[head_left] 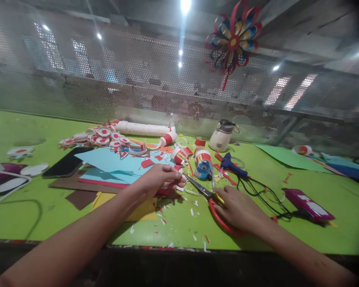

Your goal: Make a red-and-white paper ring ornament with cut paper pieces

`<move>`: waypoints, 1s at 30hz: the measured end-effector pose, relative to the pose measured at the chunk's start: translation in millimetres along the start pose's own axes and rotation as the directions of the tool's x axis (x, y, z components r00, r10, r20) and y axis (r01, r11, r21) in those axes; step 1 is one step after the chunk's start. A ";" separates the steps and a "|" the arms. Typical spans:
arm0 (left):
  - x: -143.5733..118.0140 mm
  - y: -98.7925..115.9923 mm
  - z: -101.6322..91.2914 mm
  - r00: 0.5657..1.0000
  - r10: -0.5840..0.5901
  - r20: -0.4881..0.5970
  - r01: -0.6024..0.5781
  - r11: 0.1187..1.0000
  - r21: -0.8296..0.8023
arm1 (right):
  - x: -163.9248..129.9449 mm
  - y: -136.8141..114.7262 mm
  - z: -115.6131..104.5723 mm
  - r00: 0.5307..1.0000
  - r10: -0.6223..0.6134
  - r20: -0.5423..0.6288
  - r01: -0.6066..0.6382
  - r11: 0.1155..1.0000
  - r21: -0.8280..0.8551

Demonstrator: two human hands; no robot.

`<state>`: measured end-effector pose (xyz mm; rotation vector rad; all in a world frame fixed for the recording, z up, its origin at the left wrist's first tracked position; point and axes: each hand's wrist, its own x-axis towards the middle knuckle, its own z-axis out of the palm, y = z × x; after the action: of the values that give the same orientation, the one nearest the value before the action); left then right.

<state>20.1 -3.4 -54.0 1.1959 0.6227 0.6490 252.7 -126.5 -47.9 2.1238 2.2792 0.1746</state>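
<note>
My right hand (239,207) is wrapped around the red handles of a pair of scissors (202,189), whose blades point left and away from me. Close to the blade tips, my left hand (161,177) has thumb and fingers pinched together. Something small and whitish shows at its fingertips, too small to name. Red and white paper cups (202,154) stand and lie just beyond the blades, beside a small blue container (202,170). Under and behind my left hand lie sheets of light blue paper (107,161) and yellow paper (134,207). Small paper scraps (192,212) dot the green table.
A blue glue gun (231,165) with black cable lies right of the cups, near a purple box-shaped device (309,205). Behind stand a white jug (221,136) and a long stack of cups (143,128). Decorated paper discs (103,135) and a phone (67,162) lie left.
</note>
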 end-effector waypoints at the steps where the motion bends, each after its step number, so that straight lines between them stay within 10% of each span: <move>1: 0.5 -1.4 1.0 1.000 -0.002 -0.004 0.002 1.000 -0.017 | 0.2 -1.7 -5.1 0.999 -0.009 -0.032 0.009 1.000 0.003; 5: -0.6 -5.5 10.7 1.000 -0.006 -0.004 0.006 1.000 -0.010 | 10.1 -21.4 -27.8 0.980 -0.042 -0.193 0.109 0.931 0.349; 10: -6.1 -7.6 19.3 1.000 0.023 0.005 -0.024 0.998 0.053 | 41.0 -58.8 -30.6 0.963 0.101 -0.248 0.165 0.506 0.847; 15: -8.1 -5.7 22.1 0.981 0.192 -0.013 -0.192 0.981 0.032 | 58.0 -73.5 -25.2 0.955 0.216 -0.205 0.169 0.177 0.970; 30: -1.2 7.7 7.9 0.911 0.334 -0.241 -0.310 0.942 0.132 | 91.6 -46.2 -14.3 0.921 0.347 -0.175 0.194 -0.020 0.981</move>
<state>24.2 -7.5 -44.5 1.3236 0.6849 1.0808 198.8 -39.4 -32.5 2.8338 2.8249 -2.0090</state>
